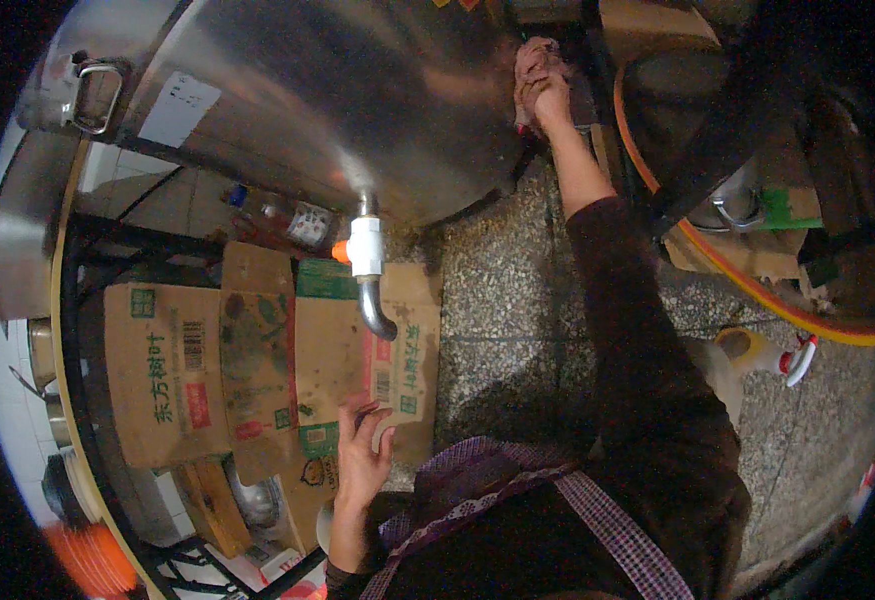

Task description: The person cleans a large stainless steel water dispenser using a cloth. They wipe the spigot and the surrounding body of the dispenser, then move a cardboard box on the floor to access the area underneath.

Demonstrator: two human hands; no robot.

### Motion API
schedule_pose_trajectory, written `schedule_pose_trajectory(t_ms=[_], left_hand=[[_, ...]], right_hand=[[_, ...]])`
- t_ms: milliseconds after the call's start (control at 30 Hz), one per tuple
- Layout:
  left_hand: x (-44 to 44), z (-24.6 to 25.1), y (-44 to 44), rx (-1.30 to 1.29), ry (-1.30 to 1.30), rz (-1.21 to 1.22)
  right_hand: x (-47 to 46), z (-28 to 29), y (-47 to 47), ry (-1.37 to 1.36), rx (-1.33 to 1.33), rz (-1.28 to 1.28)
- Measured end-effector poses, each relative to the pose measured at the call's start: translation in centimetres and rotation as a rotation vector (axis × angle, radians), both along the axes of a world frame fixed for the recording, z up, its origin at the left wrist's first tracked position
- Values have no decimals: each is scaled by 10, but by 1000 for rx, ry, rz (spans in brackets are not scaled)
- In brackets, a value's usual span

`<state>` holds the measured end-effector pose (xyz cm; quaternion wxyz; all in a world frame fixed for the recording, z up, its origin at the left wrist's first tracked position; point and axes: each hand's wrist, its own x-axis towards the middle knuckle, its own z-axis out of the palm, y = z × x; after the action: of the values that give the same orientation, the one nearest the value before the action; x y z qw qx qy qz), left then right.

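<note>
My right hand (544,97) is closed on a crumpled pinkish cloth (538,60) against the side of a large stainless steel tank (437,90), at the top of the view. My left hand (364,454) hangs with bent, parted fingers over flattened cardboard, holding nothing that I can see. Between the hands a metal pipe elbow (374,307) with a white valve (367,244) and an orange handle (341,251) sticks out of the tank. The part of the cloth under my fingers is hidden.
Flattened cardboard boxes (257,360) lie at the left, beside a black metal rack frame (144,232). A yellow-orange hose (752,296) curves across the right over the speckled floor (505,300). A spray bottle (764,356) is near it. Orange stacked plates (96,559) are at lower left.
</note>
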<state>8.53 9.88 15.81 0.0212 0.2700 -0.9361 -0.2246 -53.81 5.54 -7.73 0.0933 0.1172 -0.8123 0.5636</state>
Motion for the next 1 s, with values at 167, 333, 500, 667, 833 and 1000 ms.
schedule_pose_trajectory(t_ms=[167,333,500,667,833,1000], left_hand=[[-2,-2,-3,-42,-14,-14],[-6,-3,-7,-34,-3,-37],[-11,-9,-9,-48,22,-64],[-20,-14,-10,-51,24,-73],[-22,-10,-8,-27,53,-78],[-16,-9,-6,-101,43,-89]], right_hand=[[60,20,11,37,-13,42],[123,37,30,102,-108,110],[188,33,9,201,-142,-152],[215,21,9,375,-263,-227],[203,20,41,-123,142,281],[142,67,47,-531,-653,221]])
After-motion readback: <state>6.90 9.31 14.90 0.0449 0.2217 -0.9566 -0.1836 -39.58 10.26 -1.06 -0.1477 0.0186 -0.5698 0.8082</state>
